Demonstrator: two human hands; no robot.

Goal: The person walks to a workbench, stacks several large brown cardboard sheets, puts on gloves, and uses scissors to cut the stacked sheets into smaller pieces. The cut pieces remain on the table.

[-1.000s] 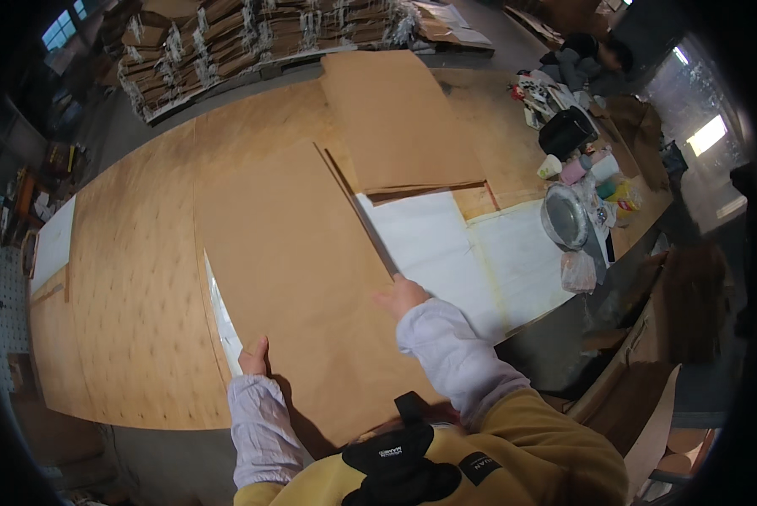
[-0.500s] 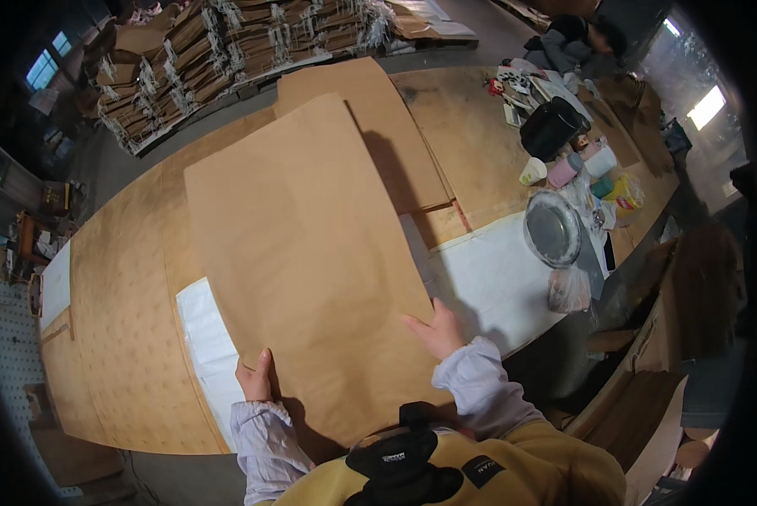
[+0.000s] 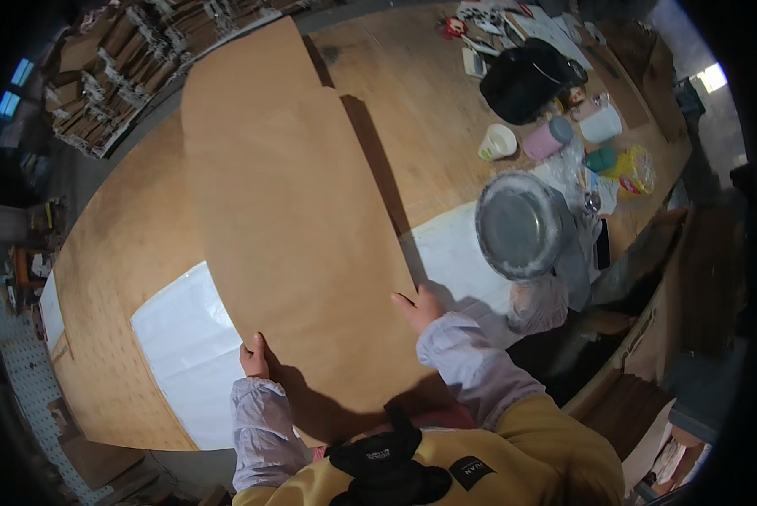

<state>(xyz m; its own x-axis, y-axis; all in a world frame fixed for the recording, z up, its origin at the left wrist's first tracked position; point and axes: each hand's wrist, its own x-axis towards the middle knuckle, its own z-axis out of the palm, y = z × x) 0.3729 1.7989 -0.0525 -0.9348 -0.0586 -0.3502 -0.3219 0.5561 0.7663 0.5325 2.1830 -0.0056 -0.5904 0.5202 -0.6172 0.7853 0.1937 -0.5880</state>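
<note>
Head view: the brown sheet (image 3: 298,236), between both hands, has shifted rightward, baring more white sheet (image 3: 184,325) beside the left hand (image 3: 254,358), so it seems mid-transfer. Left and right hand (image 3: 420,309) pinch opposite edges, thumbs on top.

In the upper right of the frame is a black bag (image 3: 520,84), and below it are a pale cup (image 3: 498,143) and a pink bottle (image 3: 544,141). Right of centre is a round basin (image 3: 517,228).
</note>
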